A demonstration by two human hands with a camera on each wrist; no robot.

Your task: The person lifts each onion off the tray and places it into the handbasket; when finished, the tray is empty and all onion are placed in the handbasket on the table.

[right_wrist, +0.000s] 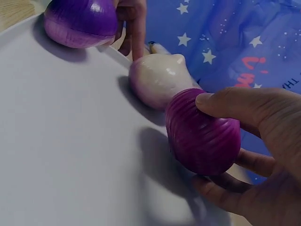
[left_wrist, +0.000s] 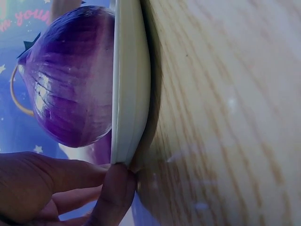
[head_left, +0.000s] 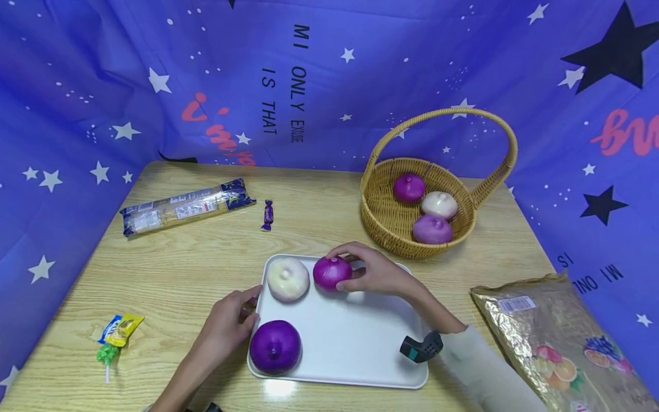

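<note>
Head view: the right hand [head_left: 378,273] is curling its fingers round a magenta onion [head_left: 332,272], which is sitting on the white tray [head_left: 355,343] near its far edge, just beside a white onion [head_left: 288,278]. The left hand [head_left: 229,323] is pressing its fingertips against the tray's left rim, close to a dark purple onion [head_left: 275,346] at the near left corner. Three onions are lying on the tray; its middle and right half are showing bare surface. A wicker basket [head_left: 391,220] is standing just beyond the far right corner, holding three more onions: one purple, one white, one lilac. A pasta packet [head_left: 185,207] and one wrapped candy [head_left: 268,214] are lying well apart on the wooden table [head_left: 170,274]; a foil bag [head_left: 556,337] is occupying the right edge, a lollipop [head_left: 115,337] the left.

Left wrist view: the fingers [left_wrist: 113,193] are touching the tray rim [left_wrist: 129,84]; the dark purple onion [left_wrist: 70,75] is sitting against the rim's inner side.

Right wrist view: thumb and fingers [right_wrist: 235,103] are gripping the magenta onion [right_wrist: 202,132], which is touching the white onion [right_wrist: 157,80].
</note>
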